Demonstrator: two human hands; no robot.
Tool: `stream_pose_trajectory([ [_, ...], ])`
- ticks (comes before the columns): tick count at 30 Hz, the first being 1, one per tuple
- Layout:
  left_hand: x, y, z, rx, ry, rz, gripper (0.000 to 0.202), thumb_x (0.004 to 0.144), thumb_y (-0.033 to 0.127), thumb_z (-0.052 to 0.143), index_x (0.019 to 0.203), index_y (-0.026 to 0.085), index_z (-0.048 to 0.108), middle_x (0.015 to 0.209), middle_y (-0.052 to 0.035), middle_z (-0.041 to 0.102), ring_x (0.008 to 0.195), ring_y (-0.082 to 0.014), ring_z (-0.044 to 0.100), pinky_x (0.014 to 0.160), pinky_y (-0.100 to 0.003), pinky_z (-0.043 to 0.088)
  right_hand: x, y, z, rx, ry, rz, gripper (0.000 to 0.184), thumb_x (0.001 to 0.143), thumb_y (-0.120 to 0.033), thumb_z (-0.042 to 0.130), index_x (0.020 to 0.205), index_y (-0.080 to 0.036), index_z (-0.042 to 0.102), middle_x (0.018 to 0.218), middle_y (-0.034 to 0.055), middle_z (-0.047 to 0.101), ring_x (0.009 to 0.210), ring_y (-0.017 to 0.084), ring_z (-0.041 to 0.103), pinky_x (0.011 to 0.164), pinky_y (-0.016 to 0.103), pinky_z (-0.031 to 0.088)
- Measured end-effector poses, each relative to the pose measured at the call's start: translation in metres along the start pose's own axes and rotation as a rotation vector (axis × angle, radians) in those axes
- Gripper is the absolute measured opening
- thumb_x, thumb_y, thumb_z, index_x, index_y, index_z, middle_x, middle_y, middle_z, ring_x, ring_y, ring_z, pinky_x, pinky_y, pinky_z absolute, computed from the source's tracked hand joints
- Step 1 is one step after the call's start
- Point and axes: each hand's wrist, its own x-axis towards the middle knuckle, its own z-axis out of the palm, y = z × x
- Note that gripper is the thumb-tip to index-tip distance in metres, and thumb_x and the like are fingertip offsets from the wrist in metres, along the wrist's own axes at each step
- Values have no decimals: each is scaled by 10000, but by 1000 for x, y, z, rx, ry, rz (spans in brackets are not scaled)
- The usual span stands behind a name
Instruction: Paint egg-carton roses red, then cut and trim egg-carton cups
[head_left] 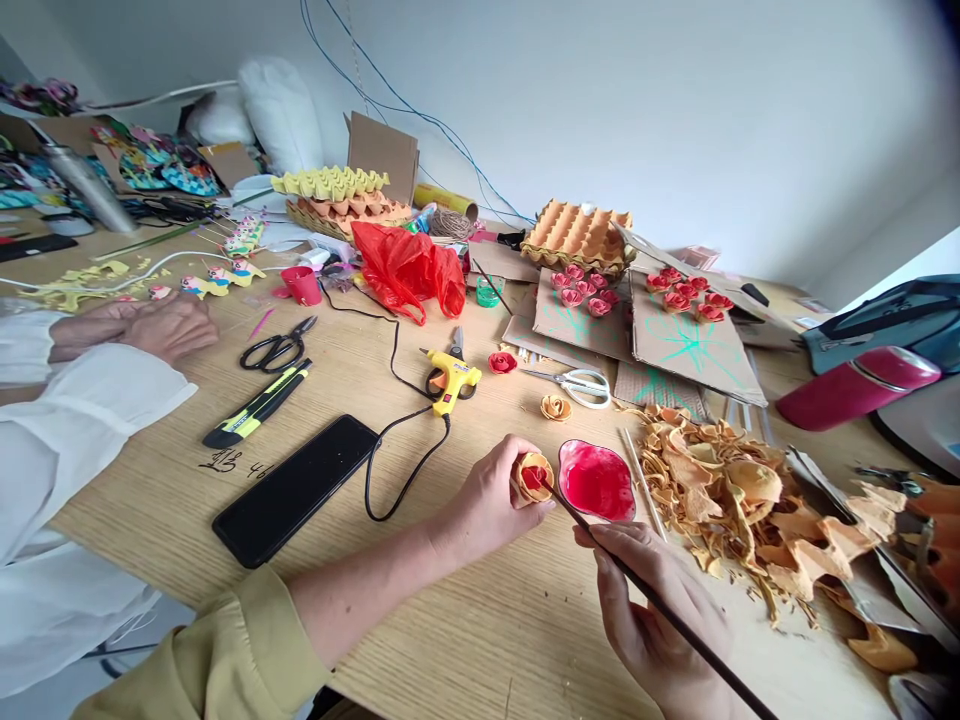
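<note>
My left hand (501,500) pinches an egg-carton paper rose (523,488) by its side, a little above the table. The rose's centre is red and its outer petals are bare orange-tan. My right hand (660,610) grips a long dark paintbrush (679,622), its tip at the red centre of the rose. Just right of the rose sits a shallow dish of red paint (598,482). Beyond it lie an unpainted rose (556,407) and a red rose (502,362), with white-handled scissors (577,386) to their right.
A yellow glue gun (451,380) with its black cord, a phone (296,490) and a utility knife (259,405) lie to the left. Carton scraps (720,490) heap at right. Red roses (585,290) stand on cardboard. Another person's hands (161,325) rest at far left.
</note>
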Motion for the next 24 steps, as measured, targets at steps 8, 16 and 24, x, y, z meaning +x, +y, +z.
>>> stream_pose_trajectory([
  [8,-1,-4,2,10,-12,-3,338,767,191,714,1040,215,516,911,20,634,802,-144,610,732,-254,494,-2,1,0,30,-3,-52,334,930,-36,619,1255,-113,632,1086,101,748,1051,178,708,964,311,549],
  [16,-1,-2,3,43,36,23,326,760,167,695,1038,210,528,931,13,642,809,-146,610,739,-253,491,1,-4,-1,-18,-51,-60,295,945,-48,606,1225,-135,635,1025,77,755,958,164,719,935,301,543],
  [24,-2,-5,5,74,37,82,332,757,138,679,1041,208,522,921,17,633,811,-140,611,766,-244,497,2,-4,0,-74,-35,-161,346,949,-33,607,1292,-81,601,1041,121,747,984,169,698,974,331,533],
])
